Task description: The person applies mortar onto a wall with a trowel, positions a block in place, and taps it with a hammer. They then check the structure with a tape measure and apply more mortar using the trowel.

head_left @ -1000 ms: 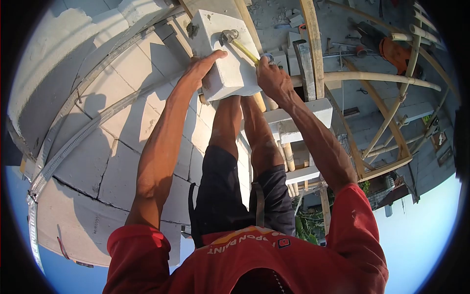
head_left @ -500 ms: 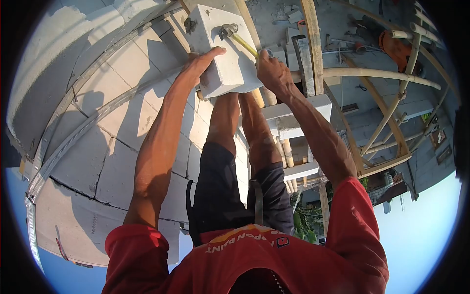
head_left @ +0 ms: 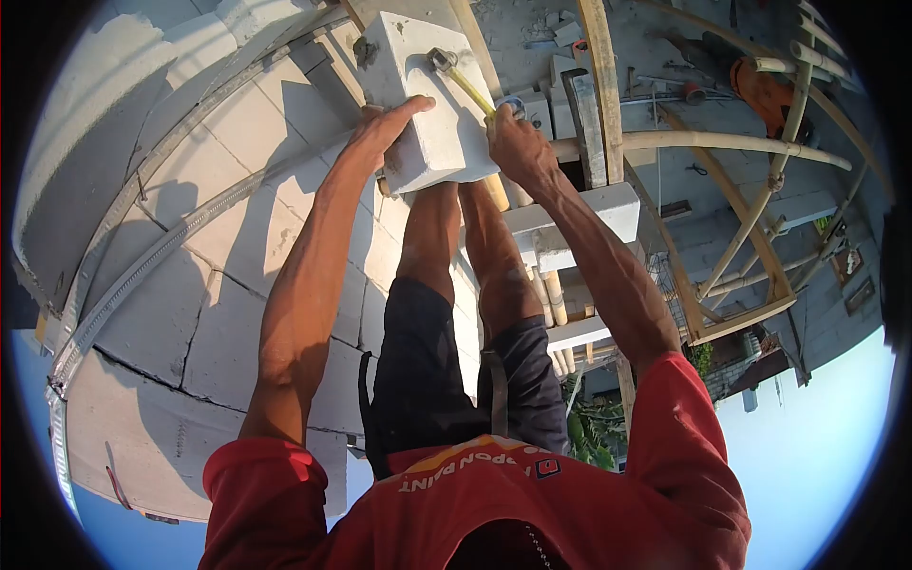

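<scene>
A white lightweight concrete block (head_left: 418,81) stands on the wall in front of my legs. My left hand (head_left: 385,131) grips its left edge, thumb lying on the face and the other fingers mostly hidden behind the side. My right hand (head_left: 518,142) is closed around the yellow handle of a hammer (head_left: 465,84). The metal hammer head lies over the block's upper face, and a dark shadow falls beneath it; whether it touches the block I cannot tell. A small blue round thing shows just behind my right hand, partly hidden.
Bamboo poles (head_left: 703,141) and a wooden frame (head_left: 746,328) stand on the right, above a lower floor. More white blocks (head_left: 579,223) lie beside my right forearm. On the left is a block wall (head_left: 152,313) crossed by a metal strip (head_left: 180,233). An orange item (head_left: 760,95) sits far right.
My right hand and the hammer have shifted slightly to the left, and my right arm has come inward a little. My left hand stays on the block's edge.
</scene>
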`<action>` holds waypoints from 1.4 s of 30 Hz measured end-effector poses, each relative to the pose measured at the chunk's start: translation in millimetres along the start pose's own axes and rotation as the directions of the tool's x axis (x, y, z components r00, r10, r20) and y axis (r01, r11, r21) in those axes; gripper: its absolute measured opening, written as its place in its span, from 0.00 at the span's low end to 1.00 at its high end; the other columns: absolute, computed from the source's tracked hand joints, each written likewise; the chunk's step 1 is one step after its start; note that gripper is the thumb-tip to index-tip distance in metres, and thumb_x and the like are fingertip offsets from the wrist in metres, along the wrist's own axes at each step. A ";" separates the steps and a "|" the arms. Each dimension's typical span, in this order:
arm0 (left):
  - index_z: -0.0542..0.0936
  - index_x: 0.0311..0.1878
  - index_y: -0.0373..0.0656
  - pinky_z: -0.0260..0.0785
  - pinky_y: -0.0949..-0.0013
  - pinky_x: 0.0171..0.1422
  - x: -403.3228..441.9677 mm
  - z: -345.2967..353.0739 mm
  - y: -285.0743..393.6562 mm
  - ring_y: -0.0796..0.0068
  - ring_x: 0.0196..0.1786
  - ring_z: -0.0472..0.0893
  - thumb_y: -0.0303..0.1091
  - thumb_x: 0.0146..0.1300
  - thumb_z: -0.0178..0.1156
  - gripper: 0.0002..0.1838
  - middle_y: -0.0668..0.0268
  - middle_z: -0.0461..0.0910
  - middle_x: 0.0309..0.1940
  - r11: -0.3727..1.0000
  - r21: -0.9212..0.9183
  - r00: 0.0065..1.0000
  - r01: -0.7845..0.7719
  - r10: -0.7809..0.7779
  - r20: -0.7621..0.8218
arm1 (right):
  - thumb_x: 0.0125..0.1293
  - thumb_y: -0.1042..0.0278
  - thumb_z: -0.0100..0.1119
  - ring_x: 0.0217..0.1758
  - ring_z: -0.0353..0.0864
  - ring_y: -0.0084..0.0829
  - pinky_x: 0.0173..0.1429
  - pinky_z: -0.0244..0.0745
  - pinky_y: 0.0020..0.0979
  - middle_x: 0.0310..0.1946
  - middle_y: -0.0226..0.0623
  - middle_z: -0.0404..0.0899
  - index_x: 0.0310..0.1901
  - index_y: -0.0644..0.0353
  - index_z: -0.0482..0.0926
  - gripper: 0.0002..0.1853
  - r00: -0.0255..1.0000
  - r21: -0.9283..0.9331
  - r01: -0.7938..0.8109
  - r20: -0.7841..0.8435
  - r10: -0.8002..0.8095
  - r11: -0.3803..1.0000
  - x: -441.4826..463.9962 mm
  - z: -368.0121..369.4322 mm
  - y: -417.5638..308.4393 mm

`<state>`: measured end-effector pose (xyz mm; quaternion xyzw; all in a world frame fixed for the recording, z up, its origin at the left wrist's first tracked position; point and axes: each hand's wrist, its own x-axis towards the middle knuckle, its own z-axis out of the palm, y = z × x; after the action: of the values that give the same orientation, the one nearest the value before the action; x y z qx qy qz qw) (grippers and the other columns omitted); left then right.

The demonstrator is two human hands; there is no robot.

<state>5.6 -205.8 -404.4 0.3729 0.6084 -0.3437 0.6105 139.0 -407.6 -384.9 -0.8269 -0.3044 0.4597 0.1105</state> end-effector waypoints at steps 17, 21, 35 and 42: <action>0.67 0.73 0.31 0.67 0.52 0.72 -14.9 1.6 11.1 0.53 0.69 0.74 0.61 0.48 0.76 0.56 0.47 0.73 0.68 0.997 -0.023 0.997 -0.071 0.071 0.003 | 0.81 0.58 0.45 0.31 0.85 0.64 0.34 0.80 0.56 0.27 0.61 0.83 0.47 0.64 0.67 0.15 1.000 -0.130 0.002 0.008 -0.001 0.992 14.2 1.0 9.3; 0.66 0.73 0.30 0.66 0.52 0.73 -25.9 11.5 7.1 0.52 0.69 0.74 0.61 0.48 0.76 0.57 0.47 0.72 0.68 0.991 -0.032 0.992 -0.127 0.127 -0.006 | 0.80 0.58 0.46 0.29 0.85 0.64 0.32 0.79 0.56 0.25 0.60 0.82 0.46 0.64 0.67 0.15 0.998 -0.069 -0.051 -0.029 0.049 0.996 5.9 -33.1 -17.8; 0.62 0.73 0.25 0.69 0.54 0.69 -27.7 11.0 8.4 0.53 0.68 0.74 0.60 0.44 0.78 0.62 0.43 0.71 0.66 0.993 -0.051 0.994 -0.106 0.107 0.018 | 0.80 0.52 0.47 0.33 0.86 0.63 0.37 0.80 0.57 0.29 0.62 0.83 0.48 0.65 0.69 0.19 0.989 -0.032 -0.070 0.126 0.073 0.997 -9.1 -45.7 -9.6; 0.69 0.69 0.24 0.66 0.55 0.72 -8.1 5.0 2.1 0.52 0.69 0.73 0.61 0.45 0.77 0.58 0.42 0.73 0.65 1.000 0.016 0.997 -0.012 0.013 -0.083 | 0.78 0.56 0.50 0.30 0.86 0.60 0.31 0.80 0.54 0.25 0.60 0.82 0.47 0.65 0.67 0.16 0.983 0.224 0.063 -0.182 -0.022 0.973 -39.9 -33.7 -24.1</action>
<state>9.6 -209.4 -396.3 0.3954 0.6280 -0.3290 0.5839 141.6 -409.5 -327.5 -0.8398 -0.2561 0.4131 0.2417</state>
